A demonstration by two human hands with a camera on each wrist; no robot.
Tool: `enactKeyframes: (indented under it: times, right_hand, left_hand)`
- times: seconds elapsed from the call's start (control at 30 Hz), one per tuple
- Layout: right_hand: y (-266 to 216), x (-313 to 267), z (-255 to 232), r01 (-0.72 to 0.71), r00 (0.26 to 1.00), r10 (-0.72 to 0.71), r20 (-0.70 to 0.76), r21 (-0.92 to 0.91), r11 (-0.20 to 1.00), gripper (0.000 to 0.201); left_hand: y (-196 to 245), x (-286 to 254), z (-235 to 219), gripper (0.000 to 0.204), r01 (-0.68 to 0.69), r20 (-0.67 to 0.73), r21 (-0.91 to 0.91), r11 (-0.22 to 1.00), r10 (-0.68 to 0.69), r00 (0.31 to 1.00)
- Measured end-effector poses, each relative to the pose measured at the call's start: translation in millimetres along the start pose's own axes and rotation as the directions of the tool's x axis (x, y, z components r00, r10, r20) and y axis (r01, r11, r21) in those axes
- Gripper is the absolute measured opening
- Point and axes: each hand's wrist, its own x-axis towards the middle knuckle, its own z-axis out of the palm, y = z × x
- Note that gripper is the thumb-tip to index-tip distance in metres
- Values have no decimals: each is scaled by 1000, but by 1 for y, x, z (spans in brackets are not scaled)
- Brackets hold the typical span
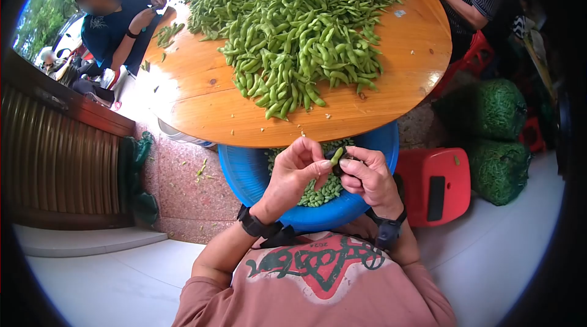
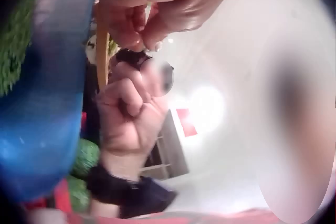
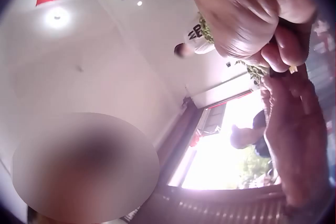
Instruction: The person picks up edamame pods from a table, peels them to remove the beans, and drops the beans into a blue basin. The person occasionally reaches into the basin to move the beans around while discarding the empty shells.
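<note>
A green soybean pod [image 1: 337, 156] is pinched between both hands, just past the near edge of the table and over a blue tub [image 1: 232, 174]. My left hand [image 1: 299, 171] holds its lower end with thumb and fingertips. My right hand [image 1: 369, 181] grips the pod from the other side, thumb on top and the other fingers curled under. A black covering [image 1: 343, 167] shows at the right fingertips. Shelled green beans [image 1: 318, 194] lie in the tub below. In the left wrist view the fingertips of both hands meet, and the left hand partly hides the pod.
A large heap of pods [image 1: 299, 33] covers much of the round wooden table [image 1: 195, 94]. Two people sit across it, left and right. A red stool [image 1: 455, 174] and filled green mesh sacks [image 1: 498, 168] stand at right. Scraps [image 1: 203, 171] lie on the floor.
</note>
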Motion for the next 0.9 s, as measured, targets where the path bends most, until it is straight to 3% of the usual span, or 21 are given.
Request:
enactKeyframes:
  times: [0.03, 0.1, 0.17, 0.23, 0.27, 0.3, 0.33, 0.37, 0.43, 0.47, 0.5, 0.57, 0.63, 0.7, 0.8, 0.9]
  right_hand:
    - [0, -1, -3, 1, 1000, -1, -1, 2, 1000, 9]
    - [1, -1, -7, -64, 993, 54, 104, 98, 993, 10]
    - [-4, -4, -4, -44, 996, 43, 75, 10, 999, 10]
    - [-3, -5, -2, -30, 998, 34, 53, -82, 996, 9]
    - [1, -3, -2, 118, 993, -109, 44, -382, 916, 9]
    - [4, -2, 0, 242, 965, -247, 83, -641, 728, 10]
    - [3, -1, 1, 267, 956, -275, 102, -694, 669, 10]
    - [2, -2, 4, 273, 956, -271, 116, -692, 668, 10]
    - [-1, -5, 9, 103, 989, -148, -22, -614, 782, 11]
    - [0, -5, 6, 79, 990, -134, -35, -648, 757, 13]
    - [4, -3, 4, 81, 991, -132, -31, -649, 756, 13]
    - [9, -1, 1, 219, 958, -278, 65, -792, 569, 13]
    - [10, 0, 2, 211, 960, -271, 67, -809, 548, 12]
    - [13, 0, 3, 205, 962, -263, 70, -824, 528, 11]
    - [18, 2, -3, 242, 953, -281, 112, -839, 488, 10]
    - [19, 2, -6, 203, 967, -236, 94, -845, 496, 9]
  left_hand:
    - [-1, 0, -2, 18, 129, 72, -326, 937, -112, 991]
    - [-9, -1, -7, 20, 188, 146, -394, 899, -141, 979]
    - [-9, 0, -7, 22, 249, 221, -456, 854, -162, 962]
    - [-2, 2, -4, 21, 185, 124, -108, 977, -171, 977]
    - [-2, 4, -5, 19, 173, 102, 44, 984, -176, 979]
    - [-4, 5, -5, 18, 161, 76, 197, 967, -179, 981]
    - [-5, 5, -4, 19, 90, 39, 310, 947, -107, 993]
    - [-2, 4, -3, 19, 85, 28, 312, 946, -99, 995]
    - [8, 2, -1, 23, -114, 102, 713, 692, 58, 993]
    - [10, 2, 0, 26, -163, 134, 780, 604, 93, 987]
    - [7, 1, -2, 26, -163, 131, 781, 604, 97, 987]
    - [-2, -1, -4, 24, -290, 228, 862, 417, 193, 954]
    - [-2, -2, -5, 24, -310, 253, 866, 391, 192, 948]
    - [-4, -4, -8, 25, -282, 270, 913, 295, 83, 959]
    - [-7, -6, -12, 25, -268, 279, 924, 273, -2, 960]
    - [-11, -8, -18, 29, -324, 334, 887, 330, 29, 942]
